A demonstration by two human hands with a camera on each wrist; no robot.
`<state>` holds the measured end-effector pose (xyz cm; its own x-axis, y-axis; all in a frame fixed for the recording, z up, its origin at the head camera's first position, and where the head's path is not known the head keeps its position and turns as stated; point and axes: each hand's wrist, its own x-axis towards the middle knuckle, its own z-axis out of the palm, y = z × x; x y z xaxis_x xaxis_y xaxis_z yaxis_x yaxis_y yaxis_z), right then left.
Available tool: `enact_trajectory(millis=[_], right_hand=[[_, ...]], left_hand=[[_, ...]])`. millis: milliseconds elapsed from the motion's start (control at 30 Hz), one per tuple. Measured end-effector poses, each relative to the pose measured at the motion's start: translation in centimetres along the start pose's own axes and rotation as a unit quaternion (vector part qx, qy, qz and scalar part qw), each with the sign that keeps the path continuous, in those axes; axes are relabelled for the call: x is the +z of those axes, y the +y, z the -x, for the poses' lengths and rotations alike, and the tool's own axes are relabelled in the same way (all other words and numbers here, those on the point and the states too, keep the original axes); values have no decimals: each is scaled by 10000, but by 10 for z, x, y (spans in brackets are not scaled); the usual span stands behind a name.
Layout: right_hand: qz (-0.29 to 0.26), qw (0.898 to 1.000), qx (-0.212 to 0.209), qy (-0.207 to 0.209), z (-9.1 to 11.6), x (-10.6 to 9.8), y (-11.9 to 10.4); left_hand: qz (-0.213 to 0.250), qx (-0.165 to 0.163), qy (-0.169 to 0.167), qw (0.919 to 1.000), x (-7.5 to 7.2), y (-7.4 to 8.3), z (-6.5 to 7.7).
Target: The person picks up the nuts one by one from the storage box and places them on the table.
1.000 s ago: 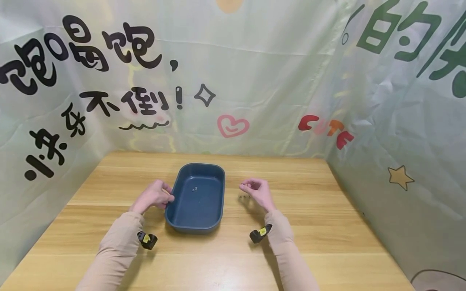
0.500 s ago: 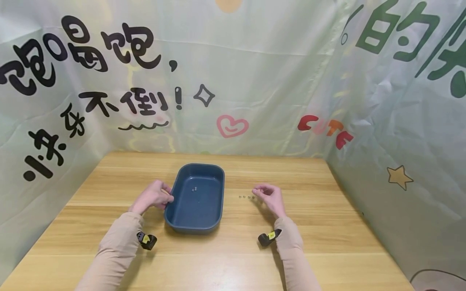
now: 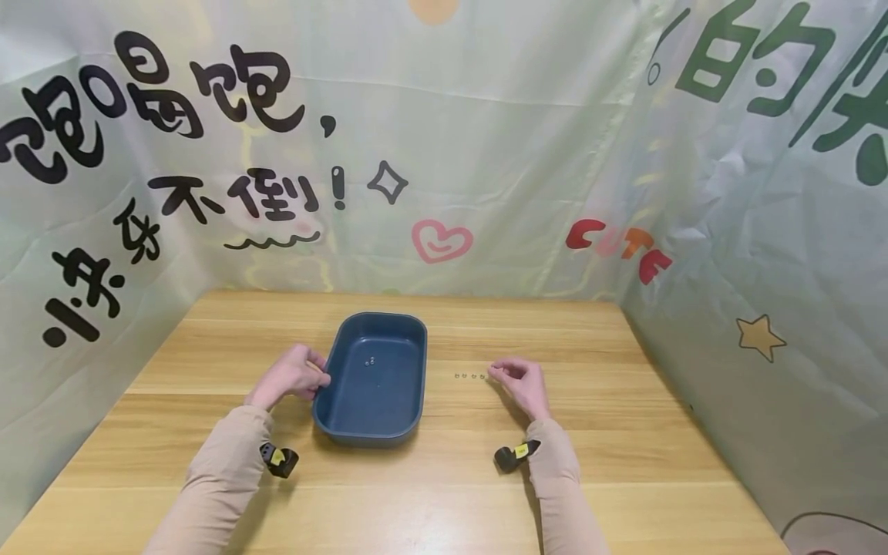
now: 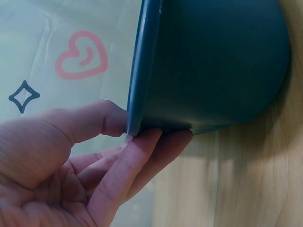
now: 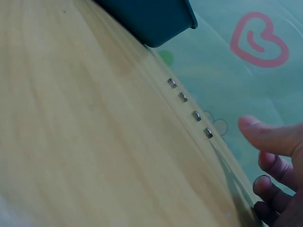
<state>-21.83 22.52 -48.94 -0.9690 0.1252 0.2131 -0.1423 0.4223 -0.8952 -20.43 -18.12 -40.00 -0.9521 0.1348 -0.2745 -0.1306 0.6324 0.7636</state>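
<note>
In the head view a dark blue rectangular bin (image 3: 370, 397) stands left of centre on the table. My left hand (image 3: 300, 371) pinches its left rim, with the thumb on the rim and the fingers against the outer wall in the left wrist view. Several small metal nuts (image 5: 196, 115) lie in a slanting row in the right wrist view. A few similar shiny pieces (image 3: 370, 361) lie on the bin's floor. My right hand (image 3: 523, 383) is at the right end of the row. Its thumb stands apart from the loosely bent fingers in the right wrist view, with nothing seen between them.
The wooden table (image 3: 610, 462) reaches back to a printed cloth wall (image 3: 520, 169), which also rises along both sides. A black wrist camera (image 3: 513, 457) is strapped to the right sleeve, another black wrist camera (image 3: 280, 460) to the left one.
My right hand has moved right along the row of nuts, uncovering more of them, and slowed near its right end. The left hand keeps its grip on the bin.
</note>
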Motion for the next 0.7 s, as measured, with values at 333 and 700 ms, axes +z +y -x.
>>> enact_trajectory(millis=[333,700], right_hand=[[484,9982,-359,-8,-1,1,10],[804,9958,-446,43,0,2,11]], left_hand=[[180,-40,-2,9998,0,0,1],[34,-54,-7,10000,0,0,-1]])
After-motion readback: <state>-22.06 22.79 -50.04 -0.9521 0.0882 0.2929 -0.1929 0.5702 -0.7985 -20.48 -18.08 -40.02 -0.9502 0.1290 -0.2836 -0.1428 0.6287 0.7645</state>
